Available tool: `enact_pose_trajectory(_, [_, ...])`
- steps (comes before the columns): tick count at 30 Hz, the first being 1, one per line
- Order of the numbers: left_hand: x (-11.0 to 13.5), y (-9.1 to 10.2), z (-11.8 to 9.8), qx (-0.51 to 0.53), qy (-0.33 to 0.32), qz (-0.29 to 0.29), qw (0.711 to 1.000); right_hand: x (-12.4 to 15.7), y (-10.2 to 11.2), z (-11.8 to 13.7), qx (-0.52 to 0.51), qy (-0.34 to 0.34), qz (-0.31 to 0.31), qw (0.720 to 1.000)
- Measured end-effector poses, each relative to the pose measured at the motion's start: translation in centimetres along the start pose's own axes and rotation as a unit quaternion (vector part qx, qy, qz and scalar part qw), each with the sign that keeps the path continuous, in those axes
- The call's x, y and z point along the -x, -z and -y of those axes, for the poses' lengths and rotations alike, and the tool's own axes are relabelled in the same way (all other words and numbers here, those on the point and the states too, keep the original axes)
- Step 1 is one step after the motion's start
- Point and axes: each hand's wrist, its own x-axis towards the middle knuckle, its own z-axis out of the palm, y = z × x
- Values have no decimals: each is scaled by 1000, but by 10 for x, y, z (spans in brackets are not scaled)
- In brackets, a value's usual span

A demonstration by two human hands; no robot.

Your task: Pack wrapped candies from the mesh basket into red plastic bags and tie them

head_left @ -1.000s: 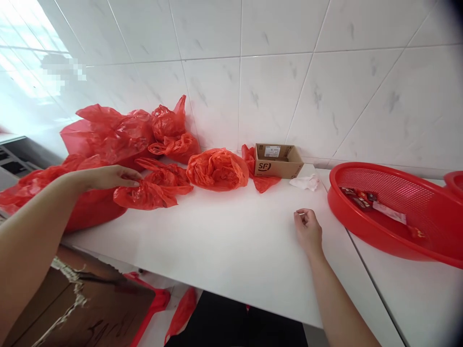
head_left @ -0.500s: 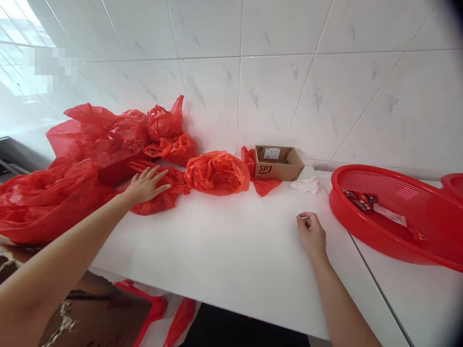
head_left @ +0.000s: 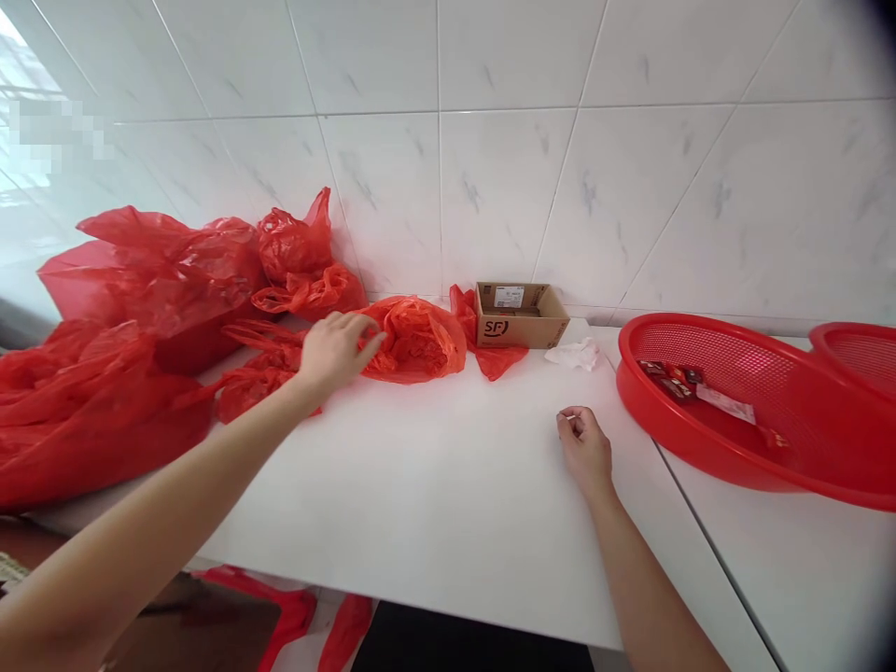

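My left hand (head_left: 341,350) hovers at the near left side of an open, crumpled red plastic bag (head_left: 426,338). Its fingers point right with the thumb apart, and I see nothing held in it. Under and behind that wrist lies another knotted red bag (head_left: 262,369), partly covered by my arm. My right hand (head_left: 586,450) rests on the white table (head_left: 448,495), left of a red plastic basket (head_left: 700,457). Its fingers are curled closed with thumb against forefinger; whatever may be inside is hidden. Small wrapped packets (head_left: 668,378) lie in the basket.
A small open cardboard box (head_left: 525,327) stands by the tiled wall, with a crumpled white tissue (head_left: 575,354) beside it. Large red bags (head_left: 161,280) fill the left end. A red stool-like frame (head_left: 294,611) shows below the table's front edge.
My left hand has moved right, from above the knotted bag to the side of the open red bag. The view has shifted slightly rightward. My right hand keeps its curled pose.
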Motion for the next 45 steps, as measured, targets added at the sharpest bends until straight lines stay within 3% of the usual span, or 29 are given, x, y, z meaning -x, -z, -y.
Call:
enact_pose_trajectory(3, [-11,-22,-32,24,45,33,998,1,1,1,-4,-1,4,1000])
enact_pose_trajectory(6, [-35,-33,-46,66,86,39,993,2,1,2,-8,0,6,1000])
enact_pose_trajectory(12, [-84,-11,-48,190,93,2,977,2,3,4,-17,-4,13,1000])
enact_pose_trajectory(15, [-82,-7,-51,234,76,8,969,0,2,3,-31,-4,14,999])
enact_pose_trajectory(19, [-50,-13,-59,258,34,29,965,13,5,18,-66,10,-11,998])
enact_pose_trajectory(21, [-31,-15,-64,251,5,46,967,33,9,44,-98,54,-29,993])
enact_pose_trajectory(23, [-13,-15,-69,232,-29,71,970,60,13,83,-144,167,-15,975])
enact_pose_trajectory(26, [5,-17,-76,183,-66,110,975,89,10,144,-178,370,138,901])
enact_pose_trajectory(28, [10,-20,-79,145,-71,130,978,87,-3,169,-137,408,206,879])
enact_pose_trajectory(30, [12,-24,-79,112,-71,144,981,67,-23,173,-25,346,222,911])
enact_pose_trajectory(31, [12,-27,-79,98,-72,149,981,53,-33,168,55,276,218,935])
enact_pose_trajectory(34, [14,-35,-79,64,-77,157,983,11,-60,138,120,174,181,960])
enact_pose_trajectory(36, [18,-41,-82,42,-79,161,983,-5,-70,121,124,144,164,968])
enact_pose_trajectory(41, [28,-62,-95,-4,-86,185,979,10,-72,109,53,154,158,974])
enact_pose_trajectory(45, [25,-77,-103,-32,-59,207,976,44,-48,110,-48,205,158,965])
